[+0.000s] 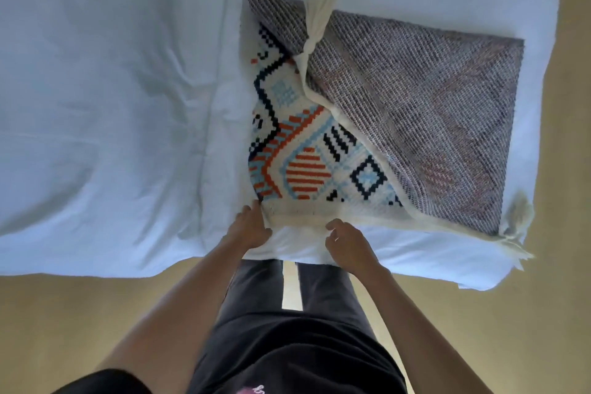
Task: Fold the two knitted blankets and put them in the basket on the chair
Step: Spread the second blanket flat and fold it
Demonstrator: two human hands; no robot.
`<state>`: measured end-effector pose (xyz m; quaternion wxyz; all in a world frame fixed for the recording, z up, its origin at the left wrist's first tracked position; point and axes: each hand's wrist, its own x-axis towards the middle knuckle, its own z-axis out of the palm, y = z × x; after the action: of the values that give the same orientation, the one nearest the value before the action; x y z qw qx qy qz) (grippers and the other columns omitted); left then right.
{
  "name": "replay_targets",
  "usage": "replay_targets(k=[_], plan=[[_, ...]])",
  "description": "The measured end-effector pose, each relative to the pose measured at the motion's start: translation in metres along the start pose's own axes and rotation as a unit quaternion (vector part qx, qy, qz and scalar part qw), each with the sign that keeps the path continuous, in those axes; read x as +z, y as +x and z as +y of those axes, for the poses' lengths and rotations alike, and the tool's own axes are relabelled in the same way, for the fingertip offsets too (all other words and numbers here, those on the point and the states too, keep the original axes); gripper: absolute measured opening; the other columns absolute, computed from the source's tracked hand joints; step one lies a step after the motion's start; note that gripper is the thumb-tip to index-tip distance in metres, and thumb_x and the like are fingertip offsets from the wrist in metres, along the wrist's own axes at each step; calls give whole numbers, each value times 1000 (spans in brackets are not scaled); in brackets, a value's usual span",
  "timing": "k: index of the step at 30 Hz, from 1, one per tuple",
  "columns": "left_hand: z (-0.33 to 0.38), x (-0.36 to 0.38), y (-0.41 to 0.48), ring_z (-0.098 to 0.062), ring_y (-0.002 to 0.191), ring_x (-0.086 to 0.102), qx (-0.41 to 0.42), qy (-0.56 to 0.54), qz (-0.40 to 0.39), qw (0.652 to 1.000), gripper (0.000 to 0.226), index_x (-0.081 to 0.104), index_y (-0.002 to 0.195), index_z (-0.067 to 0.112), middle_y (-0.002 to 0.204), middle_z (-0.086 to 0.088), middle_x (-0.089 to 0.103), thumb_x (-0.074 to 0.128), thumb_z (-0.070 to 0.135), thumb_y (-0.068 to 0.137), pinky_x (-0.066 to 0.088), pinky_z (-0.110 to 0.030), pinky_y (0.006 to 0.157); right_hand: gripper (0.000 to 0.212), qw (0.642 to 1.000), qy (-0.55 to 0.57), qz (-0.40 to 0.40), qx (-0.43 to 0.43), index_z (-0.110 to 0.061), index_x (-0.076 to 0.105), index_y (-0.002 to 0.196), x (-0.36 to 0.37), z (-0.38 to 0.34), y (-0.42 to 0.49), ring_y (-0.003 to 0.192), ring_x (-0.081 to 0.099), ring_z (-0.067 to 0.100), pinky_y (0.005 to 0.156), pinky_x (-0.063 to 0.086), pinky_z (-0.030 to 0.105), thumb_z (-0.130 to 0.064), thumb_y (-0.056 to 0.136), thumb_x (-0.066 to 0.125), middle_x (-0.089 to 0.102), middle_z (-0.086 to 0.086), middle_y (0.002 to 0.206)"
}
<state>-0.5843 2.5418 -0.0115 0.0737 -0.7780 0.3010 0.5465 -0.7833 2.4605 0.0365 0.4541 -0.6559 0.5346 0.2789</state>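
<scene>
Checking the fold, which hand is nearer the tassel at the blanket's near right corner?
Right. The right hand is at the blanket's near edge, partway toward the tassel; the left hand is at the far left corner.

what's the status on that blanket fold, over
Both hands, left hand and right hand, at near hem of patterned knitted blanket on bed. Part-folded. Nothing in the way.

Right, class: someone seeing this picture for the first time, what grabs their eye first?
The knitted blanket on the white bed: its orange, blue and black pattern shows at centre, with the grey reverse folded over it on the right. Both hands, left and right, meet its near cream edge.
</scene>
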Motion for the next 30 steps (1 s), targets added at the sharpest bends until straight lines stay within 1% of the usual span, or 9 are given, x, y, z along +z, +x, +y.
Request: replay_targets(k=[3,7,10,13,17,22,26,28,30], plan=[[10,4,21,-34,119,45,41,-82,81,992,63,30,134,10,127,-14,42,63,27,84,45,-43,93,43,996,-46,59,-53,-14,42,133,22,-18,27,120,43,27,99,39,37,-14,90,49,46,9,131],[37,3,41,-26,117,42,85,-238,174,952,83,19,142,14,131,-11,39,69,36,79,45,-43,92,52,967,-150,184,-94,0,48,125,42,-36,67,114,49,36,90,45,44,-19,80,66,51,18,124],[54,-1,53,-12,110,38,113,-320,224,914,84,15,146,23,128,-2,42,66,22,80,39,-31,87,60,967,-156,186,-84,5,43,131,45,-37,95,115,47,41,90,45,48,-28,85,62,49,24,124],[61,-6,62,-16,108,45,88,-355,243,898,67,27,140,20,122,0,46,51,1,81,41,-28,85,55,959,-169,201,-106,7,49,124,42,-28,112,104,52,44,81,50,50,-30,86,64,54,27,114],[56,-11,54,-14,95,41,52,-307,254,916,50,36,131,15,119,-11,48,42,-6,85,33,-16,73,40,959,-167,162,-163,1,53,124,29,-18,110,106,49,39,82,47,46,-22,91,57,52,21,117],[16,-19,31,-27,84,53,10,-196,277,941,33,43,118,17,110,-11,46,45,3,89,45,-33,71,33,957,-119,181,-193,-4,62,108,18,-8,95,95,58,35,74,51,44,7,78,56,63,14,106],[-34,-26,8,-39,82,59,-41,-32,263,963,23,43,115,13,113,-13,43,41,10,92,50,-45,72,27,949,-168,185,-193,-7,68,97,30,-11,79,85,62,32,73,52,41,2,72,64,67,11,94],[-46,-26,0,-39,80,59,-65,3,252,966,21,40,115,11,111,-13,44,39,15,95,48,-45,69,23,946,-198,166,-197,-4,69,92,43,-17,72,85,63,34,72,52,42,1,69,68,66,14,92],[-50,-23,-2,-36,79,59,-77,17,233,969,23,37,116,9,103,-12,50,39,19,95,47,-44,68,23,949,-204,146,-193,-2,69,96,51,-22,69,93,60,35,77,51,44,2,74,63,64,16,101]])
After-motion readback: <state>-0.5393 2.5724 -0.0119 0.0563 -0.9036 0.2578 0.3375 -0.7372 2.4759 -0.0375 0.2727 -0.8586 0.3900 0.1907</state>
